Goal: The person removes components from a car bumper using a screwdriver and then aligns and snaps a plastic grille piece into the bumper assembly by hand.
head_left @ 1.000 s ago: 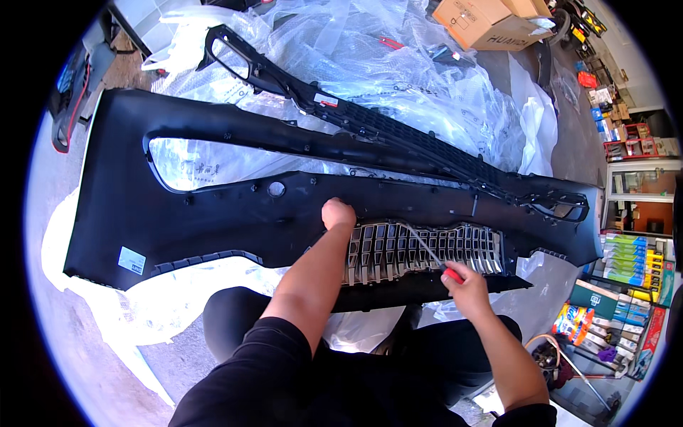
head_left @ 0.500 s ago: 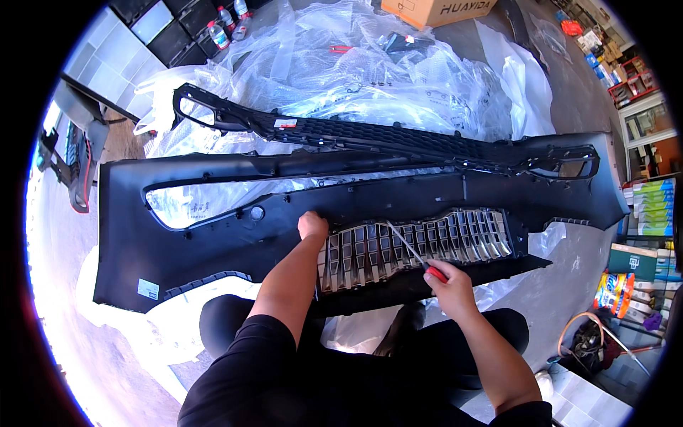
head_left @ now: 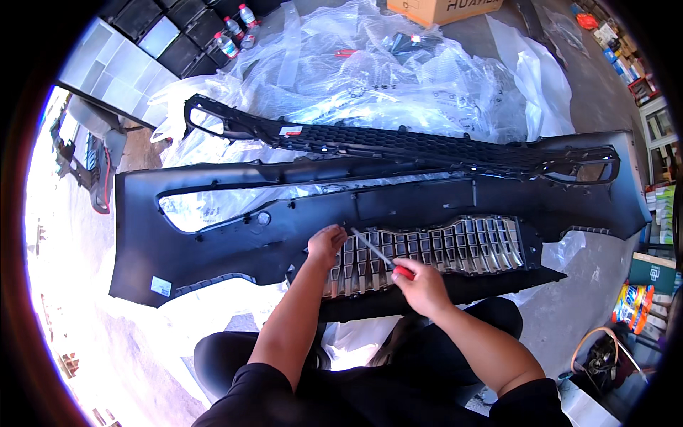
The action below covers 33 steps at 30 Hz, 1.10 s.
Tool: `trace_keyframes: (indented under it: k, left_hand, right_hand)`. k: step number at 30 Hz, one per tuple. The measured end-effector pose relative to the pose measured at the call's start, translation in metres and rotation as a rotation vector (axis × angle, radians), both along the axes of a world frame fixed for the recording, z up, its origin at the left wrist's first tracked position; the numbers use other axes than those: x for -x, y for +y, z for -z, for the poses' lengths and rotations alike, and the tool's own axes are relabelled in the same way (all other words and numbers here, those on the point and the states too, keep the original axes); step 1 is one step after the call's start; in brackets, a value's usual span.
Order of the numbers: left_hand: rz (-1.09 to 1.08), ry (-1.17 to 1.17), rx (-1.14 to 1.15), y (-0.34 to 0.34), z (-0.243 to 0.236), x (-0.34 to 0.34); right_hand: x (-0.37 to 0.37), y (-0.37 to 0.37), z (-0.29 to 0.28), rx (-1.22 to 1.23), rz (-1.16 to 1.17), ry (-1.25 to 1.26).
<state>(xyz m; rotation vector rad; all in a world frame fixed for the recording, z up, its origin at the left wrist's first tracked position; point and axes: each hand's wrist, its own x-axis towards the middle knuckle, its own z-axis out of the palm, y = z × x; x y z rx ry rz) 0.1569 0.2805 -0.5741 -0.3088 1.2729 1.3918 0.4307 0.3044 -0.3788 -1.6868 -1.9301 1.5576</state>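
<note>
A big black bumper shell [head_left: 178,249] lies across the view, with a silvery slatted grille [head_left: 455,245] set in its lower middle. My left hand [head_left: 326,245] has its fingers curled at the grille's upper left corner; what they grip is hidden. In my right hand [head_left: 420,288] is a red-handled screwdriver [head_left: 378,251], its long metal shaft slanting up-left to the grille's top edge, close by my left fingers. Behind, a long black mesh trim piece [head_left: 427,149] rests over the bumper's far edge.
Crumpled clear plastic wrap [head_left: 370,78] is spread behind the parts. A cardboard box [head_left: 420,11], several bottles [head_left: 226,44] and black stacked blocks [head_left: 185,43] sit at the back. Another car part [head_left: 96,164] stands at left; packets and a coiled hose [head_left: 597,349] lie at right.
My right hand and screwdriver have moved left along the grille's top edge, bringing the tip nearer my left hand, which has shifted slightly. The head view has shifted too.
</note>
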Motion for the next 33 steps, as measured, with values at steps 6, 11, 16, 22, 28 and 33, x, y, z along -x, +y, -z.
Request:
trace_keyframes:
  k: [6,11,16,22,28,33]
  left_hand:
    - [-0.05,-0.193,0.022,0.001,0.037,-0.023]
    - [-0.021,-0.328,0.008,0.021,0.021,-0.055]
    - [-0.056,-0.391,0.06,0.033,0.032,-0.072]
    - [-0.069,-0.433,0.104,0.032,0.03,-0.083]
    - [-0.109,-0.483,0.106,0.032,0.018,-0.071]
    - [0.04,-0.5,0.071,0.026,0.021,-0.063]
  right_hand:
    - [-0.003,-0.008,0.004,-0.06,-0.084,-0.079]
    - [-0.021,-0.011,0.003,-0.082,0.029,-0.109]
    - [-0.023,-0.01,-0.001,-0.135,-0.013,-0.208]
    - [-0.022,-0.014,0.002,-0.14,-0.014,-0.253]
    - [-0.005,-0.015,-0.002,-0.166,0.003,-0.235]
    - [-0.004,-0.014,-0.003,0.004,0.087,-0.228]
